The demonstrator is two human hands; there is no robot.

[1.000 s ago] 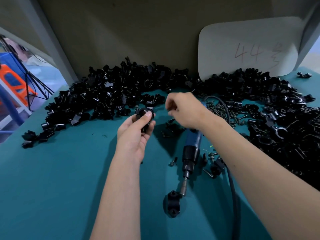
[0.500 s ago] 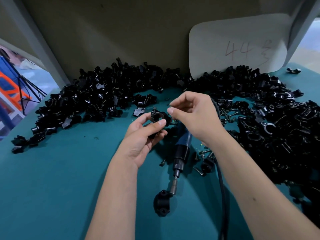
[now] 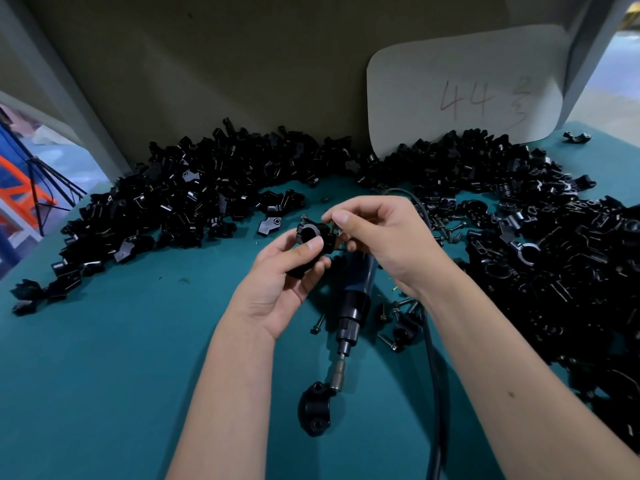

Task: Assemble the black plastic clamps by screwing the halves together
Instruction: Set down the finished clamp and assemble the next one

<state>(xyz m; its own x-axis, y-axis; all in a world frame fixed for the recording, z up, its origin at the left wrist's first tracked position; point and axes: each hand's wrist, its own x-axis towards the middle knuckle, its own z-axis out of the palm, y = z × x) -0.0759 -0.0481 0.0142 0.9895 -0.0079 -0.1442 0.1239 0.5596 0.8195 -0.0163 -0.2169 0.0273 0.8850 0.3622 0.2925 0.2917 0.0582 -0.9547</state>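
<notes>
My left hand grips a black plastic clamp above the middle of the teal table, thumb across its front. One screw stands out of the clamp's top left corner. My right hand pinches a small screw at the clamp's right side, thumb and forefinger together. A blue electric screwdriver lies on the table under my hands, its bit pointing toward me. A single clamp half lies at the bit's tip.
Large heaps of black clamp halves curve along the back and fill the right side. Loose screws lie right of the screwdriver, and its black cable runs toward me. A white numbered card leans on the back wall.
My left hand has carried the clamp from the left pile toward the middle. My right hand has come in from the screws and now holds a screw against the clamp's right side.
</notes>
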